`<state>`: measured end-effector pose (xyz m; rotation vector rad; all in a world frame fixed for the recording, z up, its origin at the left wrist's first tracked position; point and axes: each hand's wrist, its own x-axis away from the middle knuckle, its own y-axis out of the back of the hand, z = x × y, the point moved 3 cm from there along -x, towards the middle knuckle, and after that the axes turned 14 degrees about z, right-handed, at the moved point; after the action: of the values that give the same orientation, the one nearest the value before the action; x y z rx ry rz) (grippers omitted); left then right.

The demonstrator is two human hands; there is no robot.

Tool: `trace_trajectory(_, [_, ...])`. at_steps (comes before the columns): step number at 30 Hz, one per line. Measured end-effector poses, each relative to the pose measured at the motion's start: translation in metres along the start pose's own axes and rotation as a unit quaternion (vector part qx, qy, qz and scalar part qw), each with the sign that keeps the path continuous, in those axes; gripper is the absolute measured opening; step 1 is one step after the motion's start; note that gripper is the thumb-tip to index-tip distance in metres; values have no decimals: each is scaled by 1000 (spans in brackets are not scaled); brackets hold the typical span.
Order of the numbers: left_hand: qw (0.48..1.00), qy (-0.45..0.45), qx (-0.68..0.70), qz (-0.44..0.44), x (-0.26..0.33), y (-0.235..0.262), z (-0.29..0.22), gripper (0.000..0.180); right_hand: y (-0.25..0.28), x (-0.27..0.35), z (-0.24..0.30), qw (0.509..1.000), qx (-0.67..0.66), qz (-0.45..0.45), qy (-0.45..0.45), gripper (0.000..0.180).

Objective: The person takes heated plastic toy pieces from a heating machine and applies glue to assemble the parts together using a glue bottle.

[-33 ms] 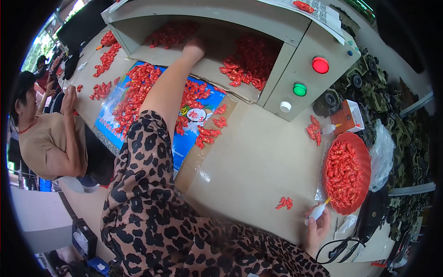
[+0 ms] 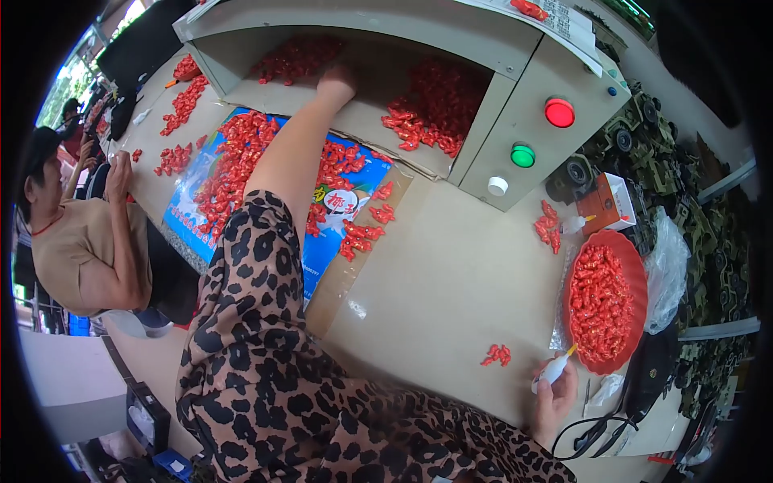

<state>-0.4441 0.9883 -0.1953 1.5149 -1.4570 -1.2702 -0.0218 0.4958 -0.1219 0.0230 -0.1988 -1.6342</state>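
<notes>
My left hand (image 2: 338,84) reaches into the low opening of a grey metal cabinet (image 2: 386,36). Its fingers are in shadow and cannot be made out. Near it in the opening lies a heap of small shiny red plastic pieces (image 2: 298,58), with another heap further right. My right hand (image 2: 557,402) is closed around a small white squeeze bottle (image 2: 551,369) with a yellow tip. That tip points up beside the lower rim of a red scalloped bowl (image 2: 636,314) full of similar red pieces. A few red pieces (image 2: 497,354) lie left of this hand.
Red pieces also cover a blue printed sheet (image 2: 181,205) under my left arm. Red and green buttons (image 2: 523,155) are on the cabinet front. A second white bottle (image 2: 572,224) lies by an orange box (image 2: 602,205). At the left sits another person (image 2: 93,249). A black cable (image 2: 596,435) lies below the bowl.
</notes>
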Motion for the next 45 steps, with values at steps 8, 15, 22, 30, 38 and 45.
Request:
trace_trajectory(8, [980,-128,-79,128,2,-14,-71,33,-9,-12,-20,1000,9,9,-2,45])
trace_trajectory(15, [987,-62,123,81,87,76,-95,34,-14,24,-3,1000,13,10,22,44])
trace_trajectory(22, [986,-72,136,57,293,153,-92,18,-8,78,25,998,-4,44,54,43])
trace_trajectory(30, [996,-78,-13,35,414,182,-125,46,4,125,40,994,-37,58,82,41])
trace_trajectory(38, [966,-196,-144,87,404,161,-191,46,8,150,41,994,-51,43,82,41])
trace_trajectory(45, [983,-120,-75,120,393,161,-178,27,2,148,35,995,-29,34,90,39])
